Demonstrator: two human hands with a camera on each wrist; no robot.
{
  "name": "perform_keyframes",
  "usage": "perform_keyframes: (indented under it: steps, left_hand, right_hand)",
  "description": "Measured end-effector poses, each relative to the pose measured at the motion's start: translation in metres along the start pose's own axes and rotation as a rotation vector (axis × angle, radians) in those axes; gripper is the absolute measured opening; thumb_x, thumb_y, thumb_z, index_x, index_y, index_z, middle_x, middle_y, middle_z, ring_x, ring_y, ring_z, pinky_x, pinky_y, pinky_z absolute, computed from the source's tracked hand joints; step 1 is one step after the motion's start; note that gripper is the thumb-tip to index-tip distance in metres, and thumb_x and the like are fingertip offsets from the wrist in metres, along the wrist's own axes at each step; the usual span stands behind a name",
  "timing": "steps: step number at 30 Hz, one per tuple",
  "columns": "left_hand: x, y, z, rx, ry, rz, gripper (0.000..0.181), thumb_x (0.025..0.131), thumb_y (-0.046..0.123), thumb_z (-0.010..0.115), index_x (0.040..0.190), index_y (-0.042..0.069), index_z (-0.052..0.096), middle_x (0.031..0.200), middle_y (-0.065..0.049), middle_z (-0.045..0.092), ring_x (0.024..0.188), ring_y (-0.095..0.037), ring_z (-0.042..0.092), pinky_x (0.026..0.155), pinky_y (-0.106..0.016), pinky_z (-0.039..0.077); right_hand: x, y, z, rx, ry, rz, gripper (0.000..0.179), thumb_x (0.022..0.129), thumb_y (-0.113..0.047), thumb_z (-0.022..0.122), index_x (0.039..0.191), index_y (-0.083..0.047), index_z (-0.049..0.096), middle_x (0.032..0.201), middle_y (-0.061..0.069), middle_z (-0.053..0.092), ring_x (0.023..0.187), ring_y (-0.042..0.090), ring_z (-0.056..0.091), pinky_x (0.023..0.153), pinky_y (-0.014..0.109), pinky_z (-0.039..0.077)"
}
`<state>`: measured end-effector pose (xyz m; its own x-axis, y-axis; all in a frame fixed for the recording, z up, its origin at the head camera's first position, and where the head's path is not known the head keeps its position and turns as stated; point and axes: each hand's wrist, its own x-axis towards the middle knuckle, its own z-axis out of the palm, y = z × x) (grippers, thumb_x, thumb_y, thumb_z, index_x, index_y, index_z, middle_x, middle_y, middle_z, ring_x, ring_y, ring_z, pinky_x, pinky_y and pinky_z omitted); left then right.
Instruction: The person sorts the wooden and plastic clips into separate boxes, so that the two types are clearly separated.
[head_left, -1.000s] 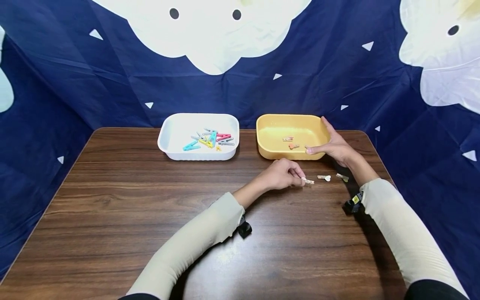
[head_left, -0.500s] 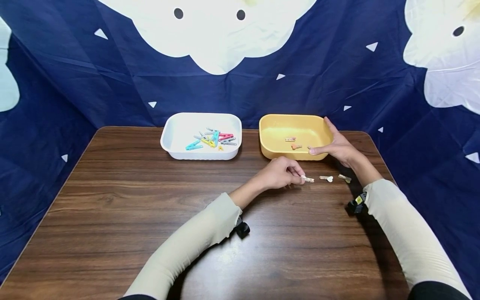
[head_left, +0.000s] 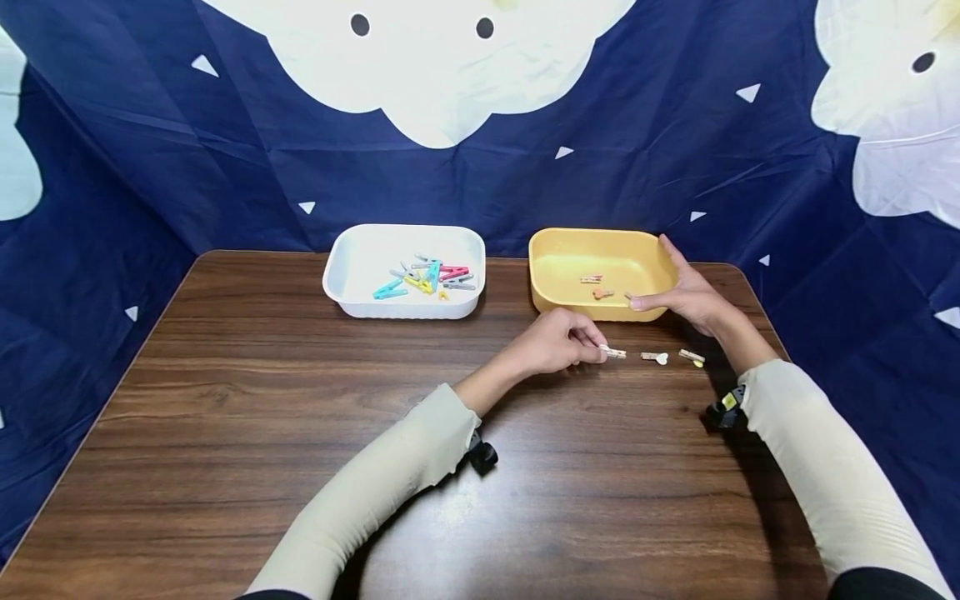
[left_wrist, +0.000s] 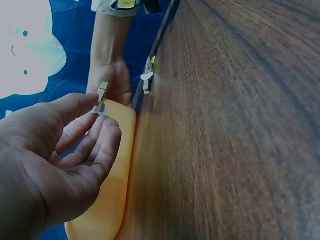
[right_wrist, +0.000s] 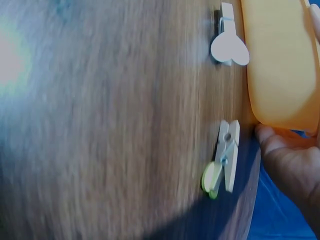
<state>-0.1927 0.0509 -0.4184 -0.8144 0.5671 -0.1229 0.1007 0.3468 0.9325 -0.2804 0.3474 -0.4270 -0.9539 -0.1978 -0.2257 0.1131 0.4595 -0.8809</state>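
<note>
Just in front of the yellow plastic bin [head_left: 577, 311], my left hand [head_left: 558, 342] pinches a small wooden clothespin [head_left: 617, 353] between thumb and fingertips. A white decoration shows on this clothespin [left_wrist: 103, 95] in the left wrist view. My right hand [head_left: 697, 296] grips the bin's right end, thumb over the front rim and fingers along the far side. Inside that bin lie a reddish clothespin [head_left: 592, 279] and one with an orange heart [head_left: 602, 294]. On the table are a white-heart clothespin [right_wrist: 230, 48] and another with a yellow-green decoration [right_wrist: 221, 157].
To the left stands a white bin [head_left: 405, 311] holding several colored plastic clothespins [head_left: 433, 275]. Both bins sit at the back of the brown wooden table [head_left: 225, 417]. A dark blue curtain [head_left: 420, 192] hangs right behind the table.
The yellow bin has shifted slightly right with my right hand. My left hand, pinching the clothespin, has moved a little toward the bins and away from the loose clothespins.
</note>
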Motion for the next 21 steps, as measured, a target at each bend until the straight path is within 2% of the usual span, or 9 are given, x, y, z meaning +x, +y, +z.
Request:
perform_keyframes:
  steps: [8,14,21]
  left_hand:
    - [0.000,-0.004,-0.001,-0.001,0.007,0.012,0.007,0.100,0.012,0.087,0.105,0.008,0.085,0.090,-0.001,0.080,0.080,-0.024,0.074,0.067,-0.037,0.068]
    - [-0.001,-0.002,-0.005,-0.001,0.029,0.034,0.010,0.100,0.013,0.088,0.108,0.008,0.086,0.089,0.001,0.079,0.076,-0.019,0.072,0.067,-0.038,0.067]
    - [0.001,0.009,-0.016,-0.019,0.058,0.076,0.012,0.100,0.014,0.086,0.110,0.007,0.085,0.085,0.005,0.074,0.073,-0.011,0.066,0.063,-0.023,0.056]
  right_hand:
    - [-0.004,0.004,-0.013,-0.043,0.002,0.023,0.149,0.090,-0.008,0.094,0.179,-0.034,-0.023,0.191,0.000,-0.016,0.177,0.029,0.002,0.145,0.050,0.006]
    - [-0.007,0.005,-0.020,-0.032,-0.007,0.032,0.148,0.091,-0.007,0.093,0.178,-0.036,-0.024,0.190,-0.001,-0.018,0.177,0.027,-0.002,0.145,0.049,0.005]
    - [-0.007,0.007,-0.019,0.004,-0.013,0.026,0.146,0.092,-0.004,0.091,0.179,-0.035,-0.023,0.191,0.004,-0.016,0.176,0.031,0.006,0.145,0.047,0.008]
